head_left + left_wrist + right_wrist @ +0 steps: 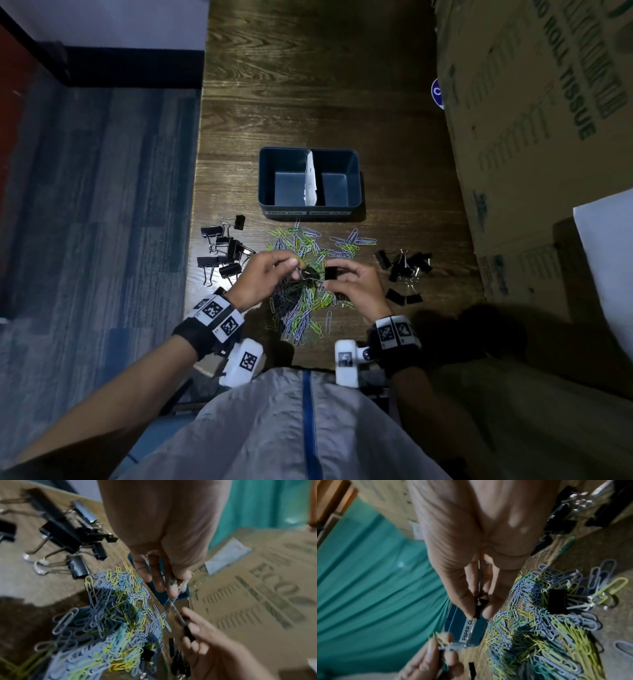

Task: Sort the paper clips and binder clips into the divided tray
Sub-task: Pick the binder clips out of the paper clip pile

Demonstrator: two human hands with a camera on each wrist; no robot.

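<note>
A dark blue tray, split by a white paper divider, stands on the wooden table with both halves empty. In front of it lies a pile of coloured paper clips. Over the pile, my left hand pinches a few yellow and green paper clips. My right hand pinches a small black binder clip between thumb and fingers, close to the left fingertips. A thin wire runs between the two hands in the left wrist view. The tray's front label reads "PAPER CL".
Large black binder clips lie left of the pile near the table's left edge. Smaller black binder clips lie to the right. One binder clip sits in the pile. A big cardboard box stands along the right side.
</note>
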